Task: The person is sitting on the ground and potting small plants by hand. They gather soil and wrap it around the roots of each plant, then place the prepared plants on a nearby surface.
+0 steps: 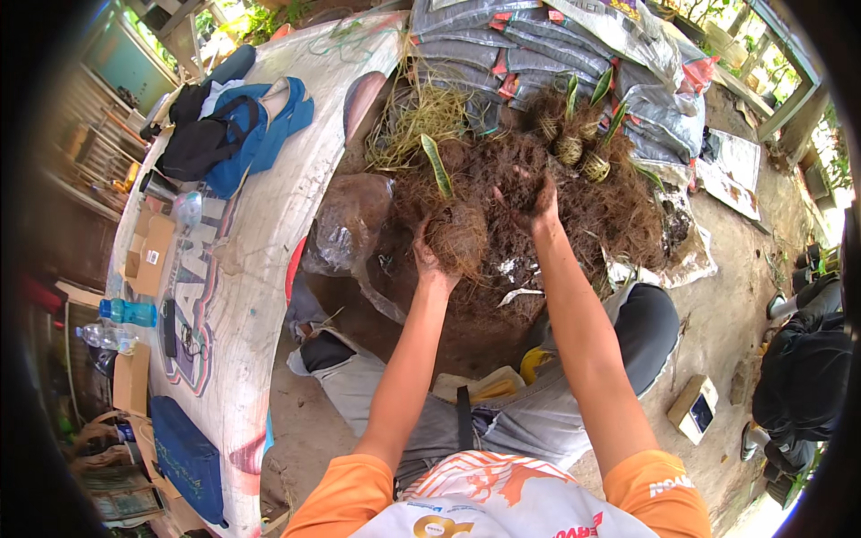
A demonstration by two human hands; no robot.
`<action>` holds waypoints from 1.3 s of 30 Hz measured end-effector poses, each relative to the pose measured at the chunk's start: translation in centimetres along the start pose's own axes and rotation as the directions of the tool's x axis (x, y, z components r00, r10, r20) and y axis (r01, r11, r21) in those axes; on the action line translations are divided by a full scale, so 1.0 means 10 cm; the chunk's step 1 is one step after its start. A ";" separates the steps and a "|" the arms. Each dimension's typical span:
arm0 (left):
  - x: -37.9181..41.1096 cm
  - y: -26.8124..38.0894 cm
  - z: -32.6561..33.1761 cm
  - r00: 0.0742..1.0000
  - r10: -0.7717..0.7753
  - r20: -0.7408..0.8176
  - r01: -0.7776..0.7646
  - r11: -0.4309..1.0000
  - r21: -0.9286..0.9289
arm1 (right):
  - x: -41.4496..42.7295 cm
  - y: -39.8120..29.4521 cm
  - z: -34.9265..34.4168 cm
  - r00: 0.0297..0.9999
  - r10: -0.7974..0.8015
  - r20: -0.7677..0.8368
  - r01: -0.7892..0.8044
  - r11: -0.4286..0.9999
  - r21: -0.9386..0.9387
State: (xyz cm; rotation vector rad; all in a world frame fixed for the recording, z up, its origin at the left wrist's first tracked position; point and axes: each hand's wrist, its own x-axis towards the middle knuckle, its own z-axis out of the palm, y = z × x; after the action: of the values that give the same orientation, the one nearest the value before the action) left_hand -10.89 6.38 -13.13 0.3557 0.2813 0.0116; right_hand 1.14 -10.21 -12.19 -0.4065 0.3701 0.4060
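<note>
My left hand (436, 261) cups a round ball of brown coconut fibre (461, 235) from its left and underside. A snake plant leaf (437, 165) with yellow edges stands up just behind the ball, seemingly rooted in it. In my right hand (543, 210), palm up and fingers curled, lies a clump of dark, crumbly soil (521, 190). Both hands are above a heap of loose soil and fibre (572, 225). At the back of the heap sit several wrapped balls (569, 152) bound with pale strips, with snake plant leaves (602, 86) nearby.
Dry grass (430, 118) and a clear plastic bag (350, 218) lie left of the heap. Stacked grey sacks (538, 47) rise behind it. A long table (269, 222) at left bears bags and bottles. On the right are a box with a phone (694, 409) and another person (800, 376).
</note>
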 end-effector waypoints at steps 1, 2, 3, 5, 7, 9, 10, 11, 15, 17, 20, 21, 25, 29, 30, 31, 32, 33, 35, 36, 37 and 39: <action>0.02 -0.02 0.06 1.000 -0.017 -0.001 0.017 1.000 0.000 | -0.04 -0.05 0.15 0.999 -0.031 0.011 0.032 0.997 -0.065; 0.05 -0.04 0.12 0.999 -0.035 -0.002 0.035 0.999 0.000 | -0.07 -0.10 0.30 0.998 -0.062 0.025 0.065 0.989 -0.129; 0.09 -0.07 0.20 0.999 -0.041 0.012 0.041 0.999 -0.010 | -0.12 -0.16 0.46 0.995 -0.095 0.041 0.101 0.976 -0.195; 0.18 -0.16 0.36 0.998 -0.053 0.043 0.055 0.998 -0.038 | -0.20 -0.33 0.70 0.994 -0.077 0.077 0.099 0.931 -0.351; 0.23 -0.27 0.59 0.997 -0.027 0.078 0.026 1.000 0.018 | -0.26 -0.51 0.85 0.987 -0.076 0.139 0.134 0.874 -0.468; 0.29 -0.34 0.83 0.992 -0.049 0.118 0.047 0.999 0.023 | -0.36 -0.61 0.94 0.952 -0.243 0.188 0.302 0.630 -0.716; 0.35 -0.38 0.89 0.994 -0.058 0.092 0.056 0.998 0.026 | -0.43 -0.60 0.97 0.915 -0.298 0.271 0.385 0.448 -0.807; 0.40 -0.43 0.94 0.991 -0.049 0.127 0.047 0.999 0.018 | -0.48 -0.61 0.98 0.871 -0.332 0.362 0.450 0.245 -0.859; 0.51 -0.60 1.15 0.989 0.009 0.145 -0.012 1.000 0.021 | -0.70 -0.41 0.80 0.516 -0.350 0.782 0.577 -0.532 -0.619; 0.55 -0.63 1.16 0.987 0.015 0.161 -0.018 1.000 0.016 | -0.81 -0.41 0.87 0.568 -0.353 0.744 0.589 -0.457 -0.667; 0.62 -0.66 1.25 0.978 0.008 0.207 0.004 0.998 -0.056 | -0.75 -0.50 0.83 0.569 -0.370 0.734 0.634 -0.371 -0.679; 0.63 -0.66 1.28 0.975 0.006 0.223 0.015 0.995 -0.095 | -0.76 -0.49 0.83 0.537 -0.389 0.748 0.637 -0.394 -0.662; 0.65 -0.62 1.34 0.975 0.019 0.223 0.001 0.996 -0.091 | -0.77 -0.47 0.90 0.521 -0.444 0.729 0.658 -0.335 -0.675; 0.64 -0.65 1.42 0.995 0.015 0.100 -0.014 1.000 -0.002 | -0.61 -0.55 0.85 0.609 -0.540 0.580 0.668 -0.045 -0.743; 0.66 -0.68 1.41 0.995 0.023 0.092 -0.020 0.999 -0.035 | -0.58 -0.54 0.83 0.607 -0.528 0.594 0.648 -0.103 -0.754; 0.69 -0.71 1.37 0.996 0.034 0.083 -0.028 0.997 -0.067 | -0.58 -0.51 0.83 0.606 -0.513 0.608 0.629 -0.159 -0.761; 0.81 -0.75 1.25 0.982 0.079 0.172 -0.072 0.996 -0.049 | -0.59 -0.44 0.84 0.511 -0.493 0.704 0.583 -0.404 -0.705; 0.80 -0.77 1.26 0.989 0.065 0.136 -0.058 0.997 -0.054 | -0.58 -0.45 0.82 0.531 -0.479 0.699 0.551 -0.431 -0.714; 0.79 -0.80 1.27 0.997 0.035 0.064 -0.031 0.997 -0.065 | -0.57 -0.46 0.81 0.571 -0.453 0.684 0.488 -0.484 -0.727; 0.77 -0.78 1.28 0.996 0.041 0.079 -0.035 0.997 -0.070 | -0.58 -0.47 0.82 0.624 -0.422 0.658 0.479 -0.459 -0.748; 0.75 -0.77 1.29 0.998 0.034 0.061 -0.031 0.998 -0.059 | -0.57 -0.46 0.83 0.586 -0.458 0.668 0.515 -0.426 -0.744; 0.71 -0.73 1.35 0.999 0.030 0.025 -0.029 0.999 -0.045 | -0.55 -0.45 0.86 0.509 -0.524 0.683 0.590 -0.365 -0.720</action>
State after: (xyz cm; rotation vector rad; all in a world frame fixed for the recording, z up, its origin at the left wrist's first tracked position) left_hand -0.62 -4.66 -5.46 0.3154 0.2502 0.0427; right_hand 0.70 -11.79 -1.15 -1.9830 -0.3668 -0.5533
